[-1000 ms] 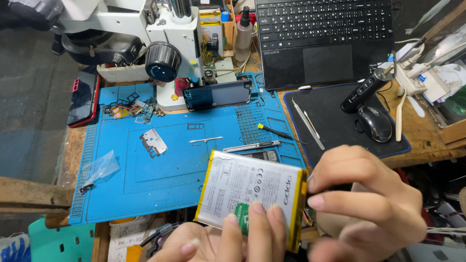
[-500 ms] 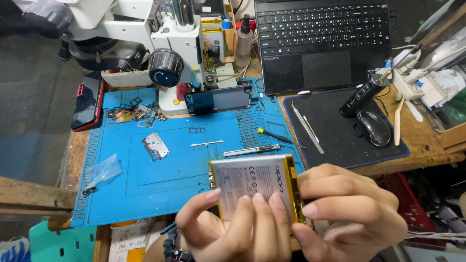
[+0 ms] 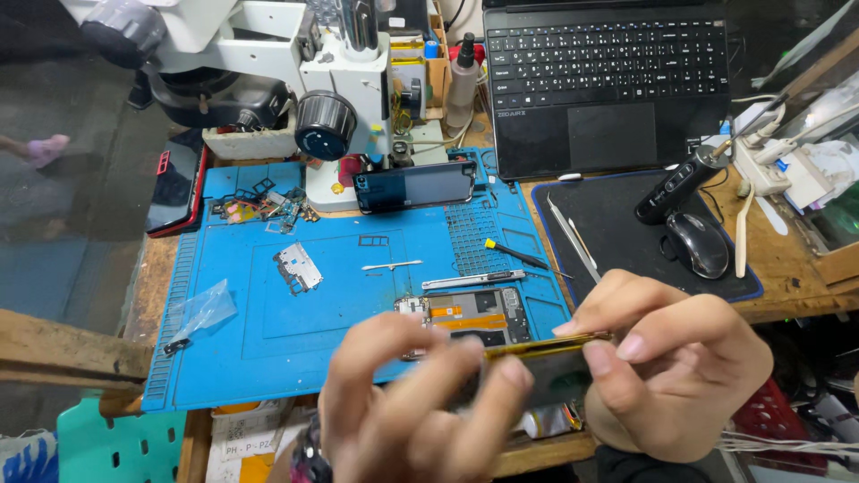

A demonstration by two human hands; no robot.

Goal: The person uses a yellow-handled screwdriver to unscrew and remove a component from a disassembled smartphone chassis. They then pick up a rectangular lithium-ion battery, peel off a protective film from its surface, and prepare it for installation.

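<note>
Head view | both hands, left hand (image 3: 412,402) and right hand (image 3: 671,367), grasp flat battery (image 3: 546,344) edge-on | long axis left-right, above blue mat (image 3: 268,331).

mat (image 3: 268,358) centre-left open; microscope (image 3: 331,98), laptop (image 3: 617,80) block rear.

Bright, even light from above; motion blur near the lens.
The blue mat (image 3: 268,349) is crisp with soft shadows, the left hand (image 3: 403,402) smeared, the floor at left dim, the laptop (image 3: 608,80) faintly glaring.
</note>
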